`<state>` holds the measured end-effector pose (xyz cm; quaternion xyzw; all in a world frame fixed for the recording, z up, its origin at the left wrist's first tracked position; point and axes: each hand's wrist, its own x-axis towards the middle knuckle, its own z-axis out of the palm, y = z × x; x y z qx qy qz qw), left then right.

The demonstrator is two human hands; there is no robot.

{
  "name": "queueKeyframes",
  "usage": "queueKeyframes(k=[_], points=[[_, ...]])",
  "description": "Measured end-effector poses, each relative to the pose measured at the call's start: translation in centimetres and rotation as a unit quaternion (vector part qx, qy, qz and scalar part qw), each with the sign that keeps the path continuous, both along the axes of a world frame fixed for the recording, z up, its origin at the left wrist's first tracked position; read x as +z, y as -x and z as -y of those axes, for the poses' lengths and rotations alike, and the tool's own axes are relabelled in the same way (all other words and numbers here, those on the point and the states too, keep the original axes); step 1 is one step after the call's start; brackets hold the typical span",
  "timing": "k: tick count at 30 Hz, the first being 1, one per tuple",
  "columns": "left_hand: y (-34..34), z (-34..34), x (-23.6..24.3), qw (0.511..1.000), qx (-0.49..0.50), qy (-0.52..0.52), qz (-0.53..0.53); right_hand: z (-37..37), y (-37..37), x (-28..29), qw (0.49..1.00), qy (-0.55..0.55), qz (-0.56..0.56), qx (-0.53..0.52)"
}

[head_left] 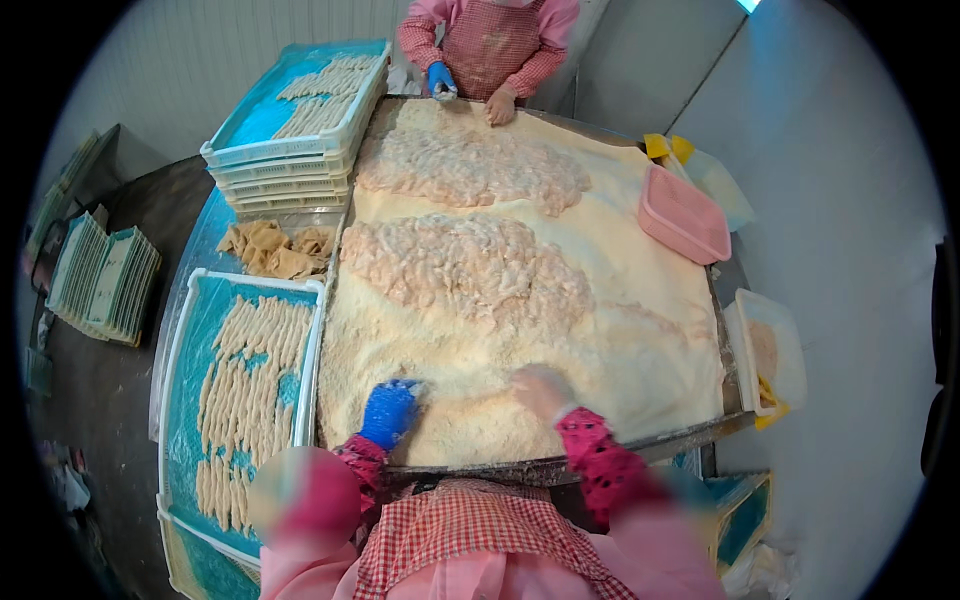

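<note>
A pale wall [850, 150] closes off the right side of the room, and I stand at the near edge of a broad worktop [630, 452]. Under my hands lies the pale, crumbly coating [470, 438], spread across the top and loose along my edge. My gloved left hand [392, 412] rests in it with the fingers bent; I can't tell whether they hold any. My bare right hand [543, 391] is blurred, so I can't tell how far it is open or whether it grips anything.

To work this coating well, I'd keep both palms low, move evenly, break up clumps and keep crumbs from spilling over the edge. Just beyond sits the nearer heap of pale, wet-looking pieces [470, 270]; I'd judge them soft, so a light touch suits them. The farther heap [470, 165] lies behind, before a co-worker [490, 40]. To my left, a blue-lined tray [262, 281] carries rows of coated strips [245, 400]; I'd keep my sleeve off them. A pink basket [665, 235] stands at the far right edge.
</note>
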<state>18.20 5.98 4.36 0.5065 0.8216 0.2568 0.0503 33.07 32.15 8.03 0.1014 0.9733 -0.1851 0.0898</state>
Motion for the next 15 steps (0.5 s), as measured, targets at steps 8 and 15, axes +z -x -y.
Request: queueKeyframes(k=[8,15], points=[[-2.8,-6.6,-0.8,0.962,0.081,-0.035,0.257,1.7,0.6,1.8,0.979,-0.019,-0.185,-0.086],[-6.0,-6.2,-2.5,0.759,0.037,-0.317,0.567,10.0,5.3,2.3,0.947,0.052,-0.315,0.031]])
